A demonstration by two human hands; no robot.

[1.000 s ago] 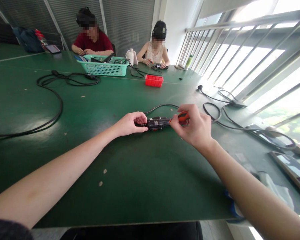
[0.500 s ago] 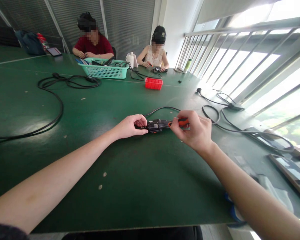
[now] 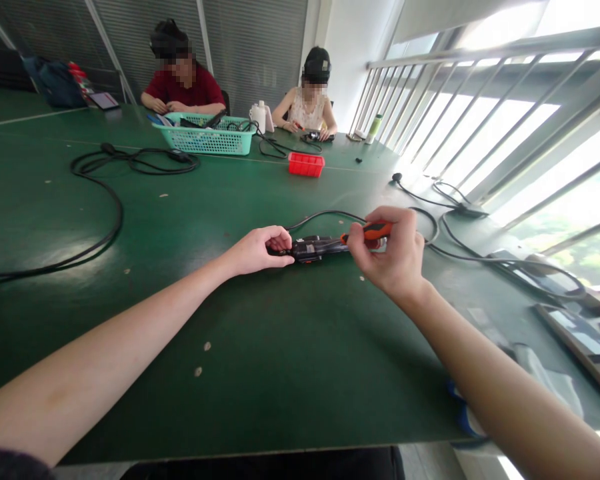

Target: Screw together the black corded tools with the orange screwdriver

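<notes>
A dark, elongated corded device lies on the green table; its exact kind is unclear. My left hand is closed around its left end, thumb in front and fingers behind. My right hand grips a screwdriver by its orange-and-black handle. The screwdriver's thin shaft slants left and down over the device, and its tip is near the device's middle. Whether the tip touches is too small to tell. A black cable curves behind the device.
A red compartment tray and a turquoise basket of tools stand farther back. Coiled black cords lie at left, with another cord at right. Two people sit across the table. A metal railing runs along the right.
My right hand has lifted slightly, and the screwdriver handle has moved up and to the right. My left hand stays at the device's left end. The whole view has shifted a little.
</notes>
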